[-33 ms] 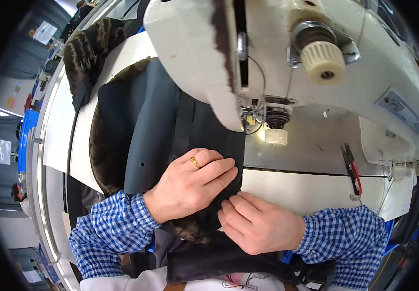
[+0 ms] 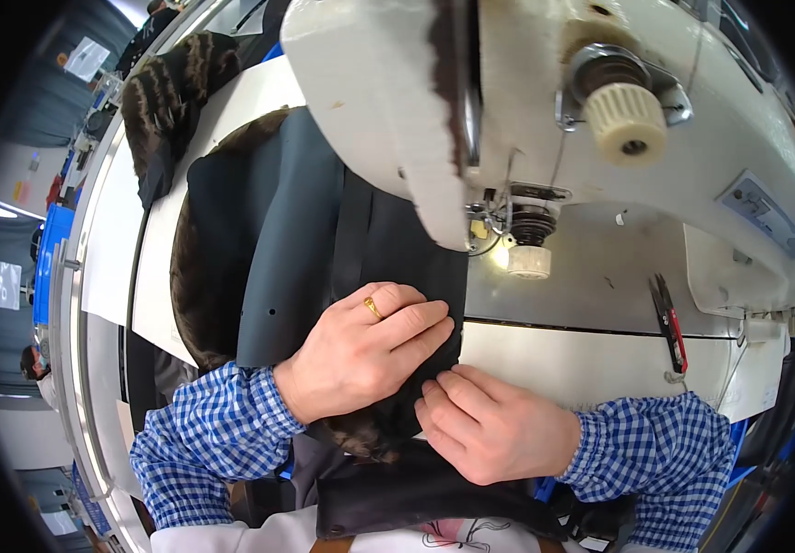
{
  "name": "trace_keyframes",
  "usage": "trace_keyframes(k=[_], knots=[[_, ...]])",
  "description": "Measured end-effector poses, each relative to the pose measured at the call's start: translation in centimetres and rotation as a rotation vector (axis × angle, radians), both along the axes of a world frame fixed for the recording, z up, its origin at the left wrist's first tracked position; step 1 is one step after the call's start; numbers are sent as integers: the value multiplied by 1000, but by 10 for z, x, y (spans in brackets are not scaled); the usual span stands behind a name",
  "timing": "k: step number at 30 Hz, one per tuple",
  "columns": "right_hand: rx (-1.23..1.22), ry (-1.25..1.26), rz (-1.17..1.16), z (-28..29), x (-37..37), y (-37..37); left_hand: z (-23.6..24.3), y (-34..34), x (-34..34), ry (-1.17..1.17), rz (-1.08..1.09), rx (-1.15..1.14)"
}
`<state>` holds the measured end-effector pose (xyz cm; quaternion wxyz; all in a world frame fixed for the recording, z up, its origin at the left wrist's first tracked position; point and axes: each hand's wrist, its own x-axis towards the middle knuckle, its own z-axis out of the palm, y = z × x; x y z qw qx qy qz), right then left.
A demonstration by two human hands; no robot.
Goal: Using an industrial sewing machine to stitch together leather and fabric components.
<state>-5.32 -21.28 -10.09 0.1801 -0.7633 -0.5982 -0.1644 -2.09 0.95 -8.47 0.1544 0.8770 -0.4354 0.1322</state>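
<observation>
Only slight differences separate the two frames: your sewing machine [image 2: 361, 101] sits a little further right in the view, consistent with a small head movement, and slender metal parts above its needle area look differently placed; your hands and the cloth are almost unchanged. Note the dark fabric piece [image 2: 397, 249], spread on the white tabletop [image 2: 526, 364] at the machine's left, its right edge running toward the needle area. Your left hand [image 2: 370, 350] rests on it with bent fingers drawn together near that edge. Your right hand [image 2: 499, 424] is curled, fingertips at the cloth's lower right edge; whether either hand pinches the fabric or merely presses it, you cannot tell from this view. Observe the smooth blue-grey panel [image 2: 292, 230] and the brown fur edging [image 2: 193, 295] on the left. Judging by appearance, expect a soft, pliant, fairly light piece, with the panel somewhat slippery and the fur bulky. Hold it best along the flat right edge, fingertips spread, clear of the pile.
</observation>
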Motion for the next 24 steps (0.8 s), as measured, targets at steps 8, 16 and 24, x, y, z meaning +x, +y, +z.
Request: trace_keyframes(k=[8,16,24], knots=[[8,1,-39,-1,10,0,-6,1,11,-26,-16,-43],[33,2,-58,-5,22,3,-3,3,28,-56,-46,-5],[38,36,-110,-5,32,1,-7,1,42,-11,-45,-29]])
